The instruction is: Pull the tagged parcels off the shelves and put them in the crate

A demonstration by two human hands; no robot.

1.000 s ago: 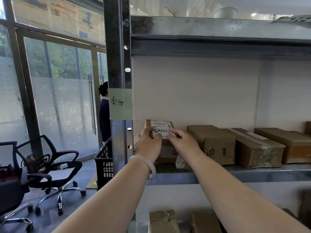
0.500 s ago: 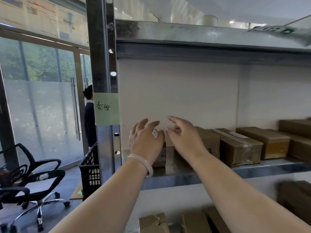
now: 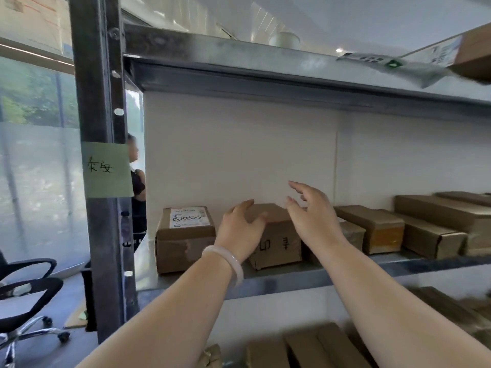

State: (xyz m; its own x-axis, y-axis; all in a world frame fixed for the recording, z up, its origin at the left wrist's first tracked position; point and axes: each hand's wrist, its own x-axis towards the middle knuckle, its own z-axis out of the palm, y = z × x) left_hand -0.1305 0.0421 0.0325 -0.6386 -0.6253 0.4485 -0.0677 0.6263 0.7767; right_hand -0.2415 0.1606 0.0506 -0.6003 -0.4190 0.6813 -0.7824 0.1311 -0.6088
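lower parcels [image 3: 316, 346] blurred, top box [image 3: 475, 55] cropped

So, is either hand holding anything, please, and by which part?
Nothing gripped: left hand rests open on top of the hand-marked brown cardboard box; right hand hovers open.

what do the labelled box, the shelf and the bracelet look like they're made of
Labelled box: brown cardboard, matte, with a scuffed front and a white paper label on top.
Shelf: grey metal, probably galvanised steel, going by its dull mottled sheen.
Bracelet: pale, smooth, glossy and slightly translucent. It could be jade, glass or plastic; the look leaves it open.
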